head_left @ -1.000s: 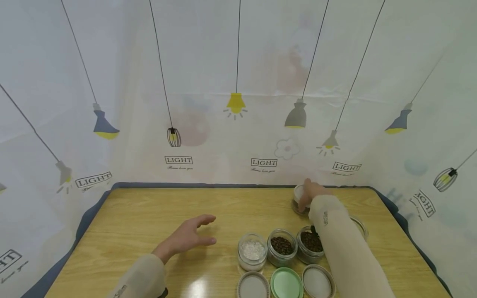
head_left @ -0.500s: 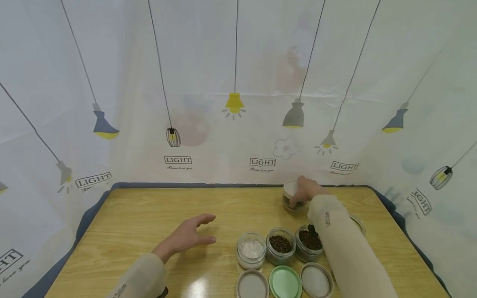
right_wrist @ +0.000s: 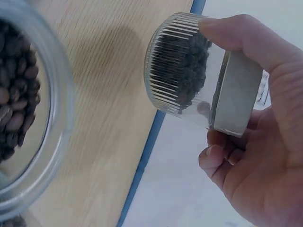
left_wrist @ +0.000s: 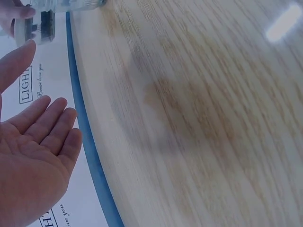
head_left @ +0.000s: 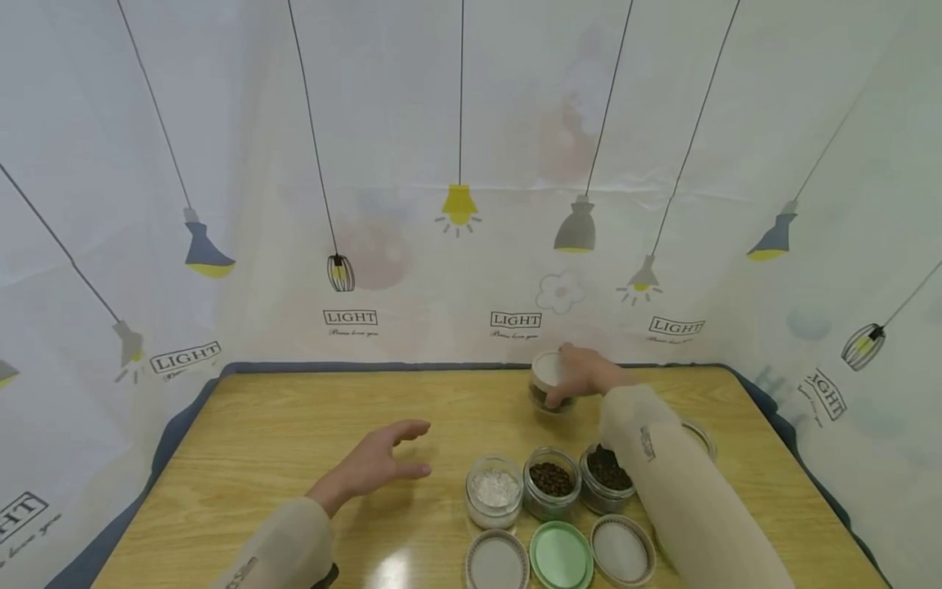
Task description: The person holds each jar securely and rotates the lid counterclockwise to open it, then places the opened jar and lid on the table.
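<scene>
My right hand [head_left: 585, 372] grips a small ribbed glass jar [right_wrist: 177, 68] with a pale lid, partly filled with dark beans. In the right wrist view the thumb lies along one side and curled fingers are on the other. The jar is off the table near its back edge. My left hand [head_left: 375, 462] hovers over the table with fingers extended, palm turned inward, holding nothing. Between the hands and nearer me stand an uncovered jar of white crystals [head_left: 493, 491], an uncovered jar of brown beans [head_left: 550, 481] and an uncovered jar of dark beans [head_left: 607, 473], partly behind the sleeve.
In front of the jars lie a pale lid [head_left: 497, 563], a green lid [head_left: 562, 556] and another pale lid [head_left: 621, 550]. A round clear rim [head_left: 701, 438] shows past the right sleeve. The wooden table [head_left: 294, 401] meets a printed white cloth behind.
My right hand has carried the lidded jar leftward along the back of the table. The left hand has stayed nearly still, and the view has shifted slightly.
</scene>
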### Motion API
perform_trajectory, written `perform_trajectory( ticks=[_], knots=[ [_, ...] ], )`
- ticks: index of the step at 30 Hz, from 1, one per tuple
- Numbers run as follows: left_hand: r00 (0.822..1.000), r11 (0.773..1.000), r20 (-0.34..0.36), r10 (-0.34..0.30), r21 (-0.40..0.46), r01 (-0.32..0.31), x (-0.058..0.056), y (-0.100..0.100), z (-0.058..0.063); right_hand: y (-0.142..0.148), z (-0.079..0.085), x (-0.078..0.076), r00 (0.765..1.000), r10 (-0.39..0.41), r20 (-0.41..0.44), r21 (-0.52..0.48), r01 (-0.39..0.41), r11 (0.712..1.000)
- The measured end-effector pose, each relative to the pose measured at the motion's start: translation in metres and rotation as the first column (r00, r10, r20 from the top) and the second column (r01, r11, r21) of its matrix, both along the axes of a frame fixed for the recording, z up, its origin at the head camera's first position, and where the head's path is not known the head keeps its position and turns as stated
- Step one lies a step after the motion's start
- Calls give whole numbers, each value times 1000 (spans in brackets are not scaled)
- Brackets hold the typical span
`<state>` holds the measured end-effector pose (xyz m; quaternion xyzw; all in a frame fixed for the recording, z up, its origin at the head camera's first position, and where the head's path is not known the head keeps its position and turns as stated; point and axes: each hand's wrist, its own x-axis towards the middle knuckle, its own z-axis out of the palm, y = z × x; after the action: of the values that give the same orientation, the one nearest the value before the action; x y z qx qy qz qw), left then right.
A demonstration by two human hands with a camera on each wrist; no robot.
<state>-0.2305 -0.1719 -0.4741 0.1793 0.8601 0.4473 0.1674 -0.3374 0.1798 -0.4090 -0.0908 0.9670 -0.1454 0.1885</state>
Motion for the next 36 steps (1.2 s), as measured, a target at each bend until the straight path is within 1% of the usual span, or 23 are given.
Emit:
perform_trajectory(
  ticks=[4,9,12,18,23,27,31,36],
  knots=[
    [1000,1000,-13,0,3,0,1,1,0,-11,4,5,999,48,-14,-35,-49,998],
    [1000,1000,-22,8,4,-8,2,2,0,-23,6,10,993,117,-29,-83,-119,989],
    [1000,1000,-21,11,10,-10,2,3,0,-29,7,15,990,135,-44,-111,-139,984],
    [1000,1000,-15,24,19,-24,4,4,-1,-38,15,29,979,175,-101,-189,-192,963],
    [999,1000,-28,27,15,-27,6,2,1,-46,19,41,978,176,-108,-258,-199,946],
    [999,999,-36,29,19,-28,8,-1,3,-55,19,52,979,163,-119,-351,-196,916],
    [999,999,-40,31,19,-30,8,-4,2,-63,16,63,981,150,-122,-455,-190,870],
    [997,998,-40,59,7,-58,11,-9,2,-72,13,74,980,147,-133,-542,-196,817]
  ],
)
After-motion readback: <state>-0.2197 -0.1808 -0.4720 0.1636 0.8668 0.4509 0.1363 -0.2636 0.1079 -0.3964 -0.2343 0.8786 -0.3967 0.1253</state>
